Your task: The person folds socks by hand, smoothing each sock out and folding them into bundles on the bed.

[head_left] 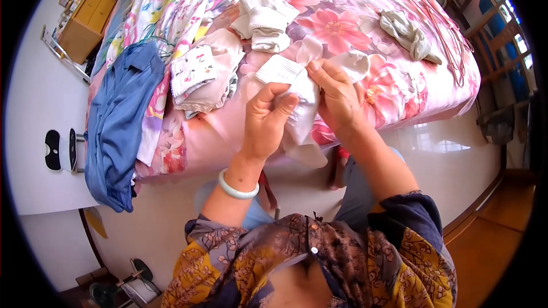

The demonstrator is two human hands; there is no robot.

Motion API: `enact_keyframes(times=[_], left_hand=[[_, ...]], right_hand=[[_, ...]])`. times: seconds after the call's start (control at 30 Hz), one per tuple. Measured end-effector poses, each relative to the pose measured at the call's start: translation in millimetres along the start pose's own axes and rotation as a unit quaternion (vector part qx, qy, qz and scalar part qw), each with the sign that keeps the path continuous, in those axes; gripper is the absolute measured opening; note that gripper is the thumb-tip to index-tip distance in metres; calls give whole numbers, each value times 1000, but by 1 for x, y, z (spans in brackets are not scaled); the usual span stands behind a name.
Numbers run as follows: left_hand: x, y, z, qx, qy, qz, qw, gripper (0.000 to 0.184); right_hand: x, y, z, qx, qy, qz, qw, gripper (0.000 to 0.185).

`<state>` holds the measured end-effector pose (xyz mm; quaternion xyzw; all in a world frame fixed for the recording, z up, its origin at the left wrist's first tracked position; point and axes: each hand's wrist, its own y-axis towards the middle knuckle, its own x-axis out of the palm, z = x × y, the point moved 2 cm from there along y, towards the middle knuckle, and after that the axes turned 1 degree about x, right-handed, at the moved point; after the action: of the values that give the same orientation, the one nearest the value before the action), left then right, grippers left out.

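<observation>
White socks (pixel 303 118) hang between my two hands in front of the bed's edge, with a ribbed cuff (pixel 279 70) at the top and the toe ends dangling below. My right hand (pixel 341 96) pinches the cloth beside the cuff between thumb and fingers. On the other side, my left hand (pixel 266 121) is closed with thumb and forefinger at the sock's edge; a pale bangle (pixel 237 187) circles that wrist. Another white sock (pixel 353 65) lies on the bed just beyond my right hand. Farther back sits a stack of folded white socks (pixel 266 21).
Folded light-coloured clothes (pixel 208 77) lie left of my hands on the floral bedsheet (pixel 337 28). A blue garment (pixel 123 120) drapes over the bed's left edge. At right are a crumpled grey sock (pixel 408 35) and a looped red cord (pixel 442 31). Wooden chairs (pixel 494 37) stand beyond.
</observation>
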<state>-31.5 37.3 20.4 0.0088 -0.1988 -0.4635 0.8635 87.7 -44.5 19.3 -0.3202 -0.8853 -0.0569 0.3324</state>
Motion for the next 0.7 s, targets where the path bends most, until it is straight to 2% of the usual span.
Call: enact_keyframes(times=[0.1,0.2,0.27,0.33,0.43,0.53,0.57,0.67,0.7], left_hand=[[-4,1,-12,-32,-56,-43,997,12],[-2,2,-15,-86,-84,29,992,13],[3,3,-14,-109,-74,64,989,14],[8,-2,-13,-90,-131,93,983,18],[4,-7,-27,-27,-105,102,989,27],[7,0,-20,-80,-109,158,978,30],[13,6,-10,-115,-95,211,966,37],[6,14,-1,-108,-95,195,970,42],[-13,15,-17,-101,-83,182,975,47]], right_hand=[[8,1,0,15,35,89,995,22],[-4,10,3,-39,-91,103,990,28],[1,13,7,-100,-143,60,983,38],[-2,19,14,-164,-154,29,974,40],[-5,21,19,-170,-224,35,959,42],[4,10,19,-202,-290,-3,935,44],[9,6,15,-199,-287,-13,937,44],[19,2,15,-175,-216,-19,960,41],[21,-1,16,-254,-315,-48,913,39]])
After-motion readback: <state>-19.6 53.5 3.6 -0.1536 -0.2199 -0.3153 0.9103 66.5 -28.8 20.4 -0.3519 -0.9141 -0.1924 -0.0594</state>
